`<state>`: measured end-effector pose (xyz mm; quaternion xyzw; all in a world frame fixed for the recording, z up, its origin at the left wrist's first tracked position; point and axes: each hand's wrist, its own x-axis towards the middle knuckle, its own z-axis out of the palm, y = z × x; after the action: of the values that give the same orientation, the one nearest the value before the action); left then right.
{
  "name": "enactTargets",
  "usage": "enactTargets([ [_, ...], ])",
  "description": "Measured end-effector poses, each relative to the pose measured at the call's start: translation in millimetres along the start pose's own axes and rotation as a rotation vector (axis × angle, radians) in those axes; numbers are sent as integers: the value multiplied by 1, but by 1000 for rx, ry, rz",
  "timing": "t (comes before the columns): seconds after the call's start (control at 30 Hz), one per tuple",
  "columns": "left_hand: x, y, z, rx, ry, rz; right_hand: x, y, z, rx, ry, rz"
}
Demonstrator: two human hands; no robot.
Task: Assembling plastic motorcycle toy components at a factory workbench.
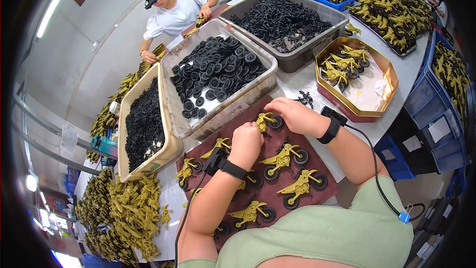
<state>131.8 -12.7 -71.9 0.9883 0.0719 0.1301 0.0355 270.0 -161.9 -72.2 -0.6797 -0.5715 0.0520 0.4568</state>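
Observation:
Between my hands is a yellow toy motorcycle (263,121) with a black wheel, at the far part of a dark red mat (267,161). My left hand (246,143) is closed on the yellow body, its fingertips partly hidden. My right hand (293,114) curls over the far side of the same toy, its fingers gripping beside the wheel. Nearer me on the mat lie several more toy motorcycles, among them one (281,157) with two black wheels and another (301,185) closer to my body. Other toys are partly covered by my left forearm.
Beyond the mat stand a bin (271,77) of black wheels, a grey bin (337,22) of black parts and a cream bin (174,145) of small black pieces. An octagonal tin (354,114) holds several toys. Yellow bodies (136,208) pile at left. A co-worker (181,12) works opposite.

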Motion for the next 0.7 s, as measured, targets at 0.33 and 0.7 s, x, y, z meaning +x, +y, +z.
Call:
enactTargets([
  [0.33, -5, 3, -36, -255, 85, -10, 8, -9, -7, 97, -39, 22],
  [0.7, -29, 37, -101, -490, 33, -34, 5, -35, -1, 648, -98, -37],
])
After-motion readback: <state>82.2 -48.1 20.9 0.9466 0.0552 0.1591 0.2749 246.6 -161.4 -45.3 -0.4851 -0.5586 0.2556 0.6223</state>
